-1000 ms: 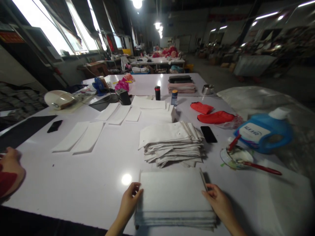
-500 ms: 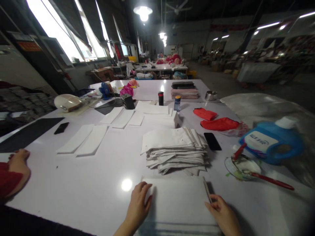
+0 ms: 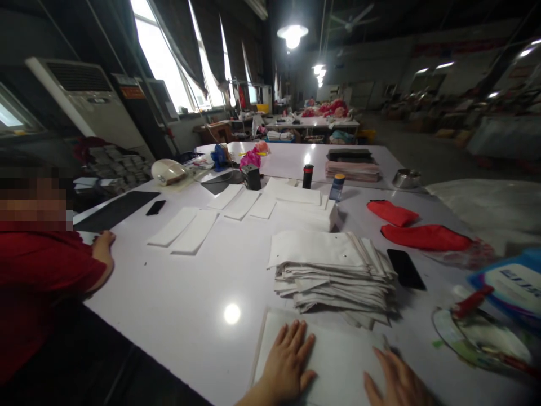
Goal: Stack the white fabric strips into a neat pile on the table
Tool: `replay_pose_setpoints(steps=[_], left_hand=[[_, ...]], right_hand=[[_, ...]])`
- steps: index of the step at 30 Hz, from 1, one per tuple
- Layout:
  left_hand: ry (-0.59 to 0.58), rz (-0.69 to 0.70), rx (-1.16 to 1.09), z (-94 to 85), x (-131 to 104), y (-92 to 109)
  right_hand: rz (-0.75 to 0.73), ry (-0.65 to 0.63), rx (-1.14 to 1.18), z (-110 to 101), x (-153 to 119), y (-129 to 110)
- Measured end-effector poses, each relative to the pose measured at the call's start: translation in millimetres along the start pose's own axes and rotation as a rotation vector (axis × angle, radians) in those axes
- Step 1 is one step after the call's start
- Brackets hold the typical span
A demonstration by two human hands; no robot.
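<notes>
A flat white fabric panel [image 3: 333, 355] lies at the table's near edge, in front of me. My left hand [image 3: 289, 361] rests flat on its left part, fingers spread. Over its right part is my right hand [image 3: 395, 378], fingers apart and slightly blurred; whether it presses on the panel I cannot tell. Just beyond sits an untidy stack of whitish fabric pieces [image 3: 329, 270], the top one with small dark holes.
A person in a red sleeve [image 3: 46, 270] sits at the left edge. Rightward are a black phone [image 3: 406, 269], red cloth pieces [image 3: 425, 237], a bowl [image 3: 482, 332] with red-handled tools and a blue jug [image 3: 513, 287]. White strips [image 3: 194, 231] lie left of the stack.
The view has swung left, bringing the person in red further in. My left hand has flattened onto the panel; my right hand has let go of its right edge and opened.
</notes>
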State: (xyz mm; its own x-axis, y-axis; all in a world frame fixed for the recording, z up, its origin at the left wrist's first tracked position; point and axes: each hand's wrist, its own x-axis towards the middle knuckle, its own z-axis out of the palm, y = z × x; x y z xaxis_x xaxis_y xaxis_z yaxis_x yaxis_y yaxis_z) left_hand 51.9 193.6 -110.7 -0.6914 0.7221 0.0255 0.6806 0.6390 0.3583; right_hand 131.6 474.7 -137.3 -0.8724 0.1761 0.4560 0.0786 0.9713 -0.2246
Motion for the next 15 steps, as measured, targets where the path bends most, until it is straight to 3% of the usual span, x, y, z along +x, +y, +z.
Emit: replay_pose_setpoints(steps=[3, 6, 10, 15], left_hand=[[0.025, 0.004, 0.036, 2.5, 1, 1], [0.060, 0.038, 0.105, 4.1, 1, 1], [0.145, 0.005, 0.224, 2.5, -4, -8], [0.307, -0.121, 0.300, 9.0, -10, -25]], right_hand=[[-0.310, -0.030, 0.032, 23, 9, -53], [-0.436, -0.169, 0.030, 41, 10, -71], [-0.320, -0.249, -0.004, 35, 8, -38], [-0.186, -0.167, -0.038, 24, 1, -3]])
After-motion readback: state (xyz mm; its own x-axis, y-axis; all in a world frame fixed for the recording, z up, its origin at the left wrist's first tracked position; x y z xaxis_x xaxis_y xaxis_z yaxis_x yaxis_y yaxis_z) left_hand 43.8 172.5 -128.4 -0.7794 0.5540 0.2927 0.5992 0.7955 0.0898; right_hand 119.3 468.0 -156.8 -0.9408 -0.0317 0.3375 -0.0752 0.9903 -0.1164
